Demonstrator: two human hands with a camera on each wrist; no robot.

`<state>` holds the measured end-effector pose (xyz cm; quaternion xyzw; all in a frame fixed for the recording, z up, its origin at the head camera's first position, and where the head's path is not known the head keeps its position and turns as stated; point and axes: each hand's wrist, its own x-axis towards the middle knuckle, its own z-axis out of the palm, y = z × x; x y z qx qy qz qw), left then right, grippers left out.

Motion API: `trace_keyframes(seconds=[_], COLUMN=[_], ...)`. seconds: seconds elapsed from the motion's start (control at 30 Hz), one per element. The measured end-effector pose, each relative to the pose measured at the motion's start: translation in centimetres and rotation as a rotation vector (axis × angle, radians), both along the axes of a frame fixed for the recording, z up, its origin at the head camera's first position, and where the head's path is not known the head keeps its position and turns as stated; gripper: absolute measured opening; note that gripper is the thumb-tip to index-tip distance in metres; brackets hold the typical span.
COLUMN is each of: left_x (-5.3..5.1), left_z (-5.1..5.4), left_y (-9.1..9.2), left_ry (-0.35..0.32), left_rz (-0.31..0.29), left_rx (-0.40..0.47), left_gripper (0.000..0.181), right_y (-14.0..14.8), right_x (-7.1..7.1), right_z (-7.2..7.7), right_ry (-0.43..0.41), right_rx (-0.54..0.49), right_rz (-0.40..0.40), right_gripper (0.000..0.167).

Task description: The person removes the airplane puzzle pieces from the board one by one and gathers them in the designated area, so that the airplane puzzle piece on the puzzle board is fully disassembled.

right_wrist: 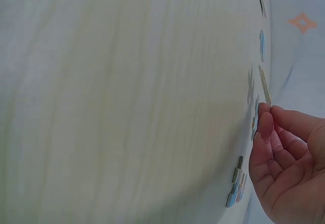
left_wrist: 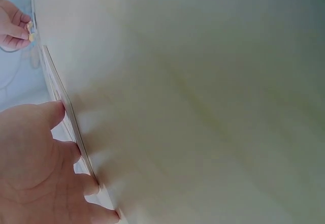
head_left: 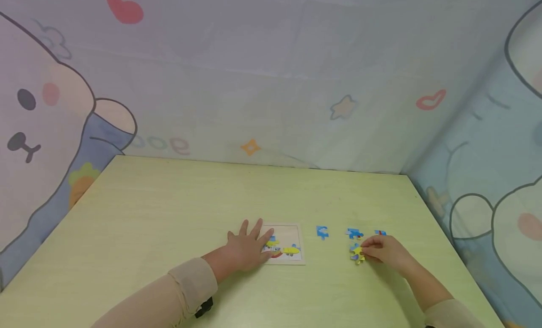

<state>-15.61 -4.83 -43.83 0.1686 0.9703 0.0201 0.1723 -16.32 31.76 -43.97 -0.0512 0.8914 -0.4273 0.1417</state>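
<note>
Left hand (head_left: 247, 250) spread wide, fingers straight, lying across the left side of the tray (head_left: 302, 253) on the worktop (head_left: 169, 201); a few pieces sit loosely in the tray's lower part, among them a yellow one (head_left: 291, 250); if that hand pressed or slid, the tray could skid or the pieces under the fingers shift. Right of the tray, a lone blue piece (head_left: 322, 232); then a blue cluster (head_left: 354, 233), just beyond the held puzzle piece (head_left: 357, 254); right hand (head_left: 387, 252) pinches this yellow-and-blue piece by its edge, raised clear of the worktop; so slight a grip might let it twist or drop, and a low sweep could scatter the cluster. Farthest right, another piece (head_left: 380, 232), partly behind the fingers; probably several stacked there, though the edge-on wrist view leaves the count unsure; the knuckles might knock them.
</note>
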Motion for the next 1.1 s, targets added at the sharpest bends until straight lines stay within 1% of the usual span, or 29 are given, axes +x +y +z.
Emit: trace_keyframes(seconds=[0.3, 0.47, 0.6, 0.7, 0.83, 1.03, 1.1], left_x=[0.21, 0.09, -0.03, -0.13, -0.21, -0.26, -0.26], left_z=[-0.02, -0.25, -0.41, -0.58, -0.79, -0.75, -0.75], left_y=[0.12, 0.2, 0.29, 0.3, 0.17, -0.07, -0.05], left_ry=[0.009, 0.014, 0.022, 0.02, 0.018, 0.012, 0.018], left_rz=[-0.004, -0.018, -0.023, -0.017, -0.013, -0.007, -0.008], left_rx=[-0.005, -0.032, -0.027, -0.013, -0.019, -0.015, -0.011], left_gripper=[0.063, 0.063, 0.063, 0.064, 0.064, 0.065, 0.066], right_y=[0.25, 0.29, 0.35, 0.38, 0.2, -0.18, -0.25], right_x=[0.16, 0.22, 0.23, 0.19, 0.11, 0.05, 0.0], right_z=[-0.11, -0.12, -0.12, -0.07, 0.04, 0.14, 0.21], right_ry=[0.021, 0.027, 0.035, 0.043, 0.057, 0.094, 0.106], right_rx=[0.095, 0.133, 0.155, 0.165, 0.174, 0.206, 0.232], right_rz=[-0.017, -0.023, -0.023, -0.009, 0.004, 0.012, 0.013], right_gripper=[0.012, 0.011, 0.008, 0.009, 0.01, 0.008, 0.008])
